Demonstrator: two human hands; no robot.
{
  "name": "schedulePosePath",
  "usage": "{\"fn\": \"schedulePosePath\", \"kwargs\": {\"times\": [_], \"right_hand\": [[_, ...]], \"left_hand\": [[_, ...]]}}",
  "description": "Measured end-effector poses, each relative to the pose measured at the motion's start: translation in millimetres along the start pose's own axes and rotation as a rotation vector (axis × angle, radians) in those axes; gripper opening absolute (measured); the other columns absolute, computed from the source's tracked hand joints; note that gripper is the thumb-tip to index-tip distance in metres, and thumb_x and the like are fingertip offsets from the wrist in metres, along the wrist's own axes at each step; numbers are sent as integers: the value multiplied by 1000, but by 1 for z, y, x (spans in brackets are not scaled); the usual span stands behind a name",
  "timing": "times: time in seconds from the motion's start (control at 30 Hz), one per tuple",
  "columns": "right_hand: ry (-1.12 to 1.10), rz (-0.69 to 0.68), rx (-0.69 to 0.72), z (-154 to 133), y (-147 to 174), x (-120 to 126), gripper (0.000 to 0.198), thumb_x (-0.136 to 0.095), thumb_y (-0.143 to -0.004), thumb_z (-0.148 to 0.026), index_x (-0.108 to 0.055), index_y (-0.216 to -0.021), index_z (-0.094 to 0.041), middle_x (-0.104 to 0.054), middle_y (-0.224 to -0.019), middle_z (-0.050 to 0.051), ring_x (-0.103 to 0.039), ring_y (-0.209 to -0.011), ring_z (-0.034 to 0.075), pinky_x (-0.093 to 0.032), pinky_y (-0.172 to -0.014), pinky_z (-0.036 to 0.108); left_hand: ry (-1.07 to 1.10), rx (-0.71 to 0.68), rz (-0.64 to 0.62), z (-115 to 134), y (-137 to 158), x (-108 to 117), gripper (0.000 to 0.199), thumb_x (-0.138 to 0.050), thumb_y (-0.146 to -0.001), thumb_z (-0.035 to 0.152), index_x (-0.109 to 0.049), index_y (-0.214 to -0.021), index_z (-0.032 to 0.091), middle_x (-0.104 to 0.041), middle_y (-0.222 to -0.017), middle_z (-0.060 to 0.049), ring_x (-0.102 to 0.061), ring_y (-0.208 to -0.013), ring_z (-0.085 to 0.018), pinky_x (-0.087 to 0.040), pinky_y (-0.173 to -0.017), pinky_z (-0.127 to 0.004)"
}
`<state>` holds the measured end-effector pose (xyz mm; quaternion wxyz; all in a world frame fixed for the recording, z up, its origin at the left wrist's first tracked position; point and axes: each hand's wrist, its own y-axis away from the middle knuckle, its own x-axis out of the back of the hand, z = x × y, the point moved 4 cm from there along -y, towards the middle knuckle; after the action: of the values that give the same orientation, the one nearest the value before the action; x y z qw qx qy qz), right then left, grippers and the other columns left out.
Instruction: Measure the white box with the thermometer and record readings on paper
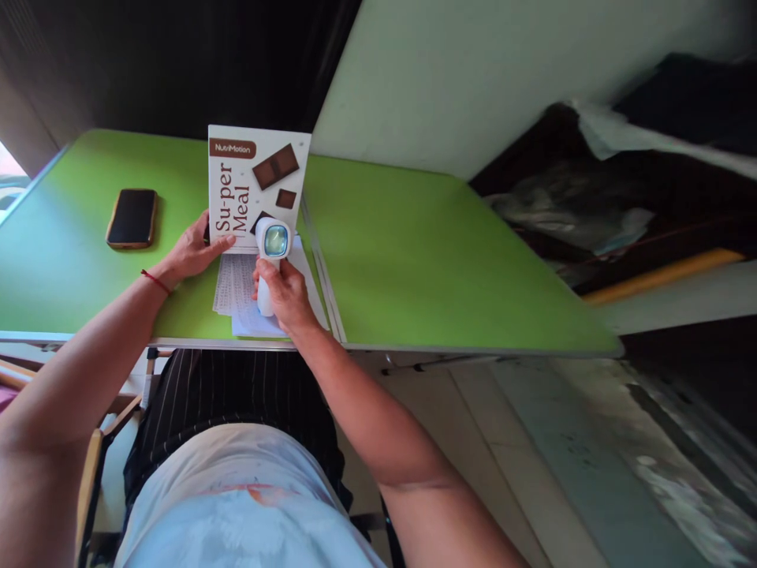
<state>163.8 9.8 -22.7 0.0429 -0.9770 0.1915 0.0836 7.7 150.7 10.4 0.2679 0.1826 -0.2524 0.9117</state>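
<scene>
My left hand (199, 248) grips the lower left edge of a white box (260, 170), its thumb across the front. The box stands upright, its front facing me, with "NutriMotion", "Su-per Meal" and brown chocolate pieces printed on it. In my right hand (287, 296) is a white infrared thermometer (264, 296), fingers wrapped round its handle. The thermometer's square, blue-green lit screen faces me, and its head overlaps the lower right of the box. Beneath the hands lie printed paper sheets (228, 284) and a white sheet (307, 288); my right hand partly hides them.
A green folding table (426, 260) with a metal-edged seam carries everything. A phone (133, 217) in a brown case lies left of the box. Behind the table stand a dark panel (177, 63) and a pale wall (414, 87). Cluttered shelves are at the right.
</scene>
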Motion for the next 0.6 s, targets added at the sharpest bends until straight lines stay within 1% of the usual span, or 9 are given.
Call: {"fn": "schedulePosePath", "kwargs": {"times": [0.17,0.37,0.6], "right_hand": [[30,7,21,3,-1,1,60,-81,-76,-83,-62,-85,-27,-60,-69,-5,-60,-59,15,-54,-54,31],[33,26,26,6,-2,1,59,-84,-77,-81,-63,-83,-27,-60,-66,-5,-59,-57,15,-53,-55,30],[24,12,26,4,-2,-1,59,-82,-76,-82,-65,-87,-26,-59,-69,-5,-60,-58,15,-54,-53,30]], "left_hand": [[-4,-3,-7,1,0,1,86,-73,-81,92,-71,-128,20,-80,-135,-17,-75,-125,-41,-61,-111,-51],[6,21,0,2,2,2,86,-75,-81,89,-71,-130,18,-80,-131,-18,-76,-122,-42,-62,-107,-51],[21,25,-4,1,1,3,85,-77,-81,89,-71,-129,19,-80,-133,-17,-75,-124,-41,-64,-105,-49]]}}
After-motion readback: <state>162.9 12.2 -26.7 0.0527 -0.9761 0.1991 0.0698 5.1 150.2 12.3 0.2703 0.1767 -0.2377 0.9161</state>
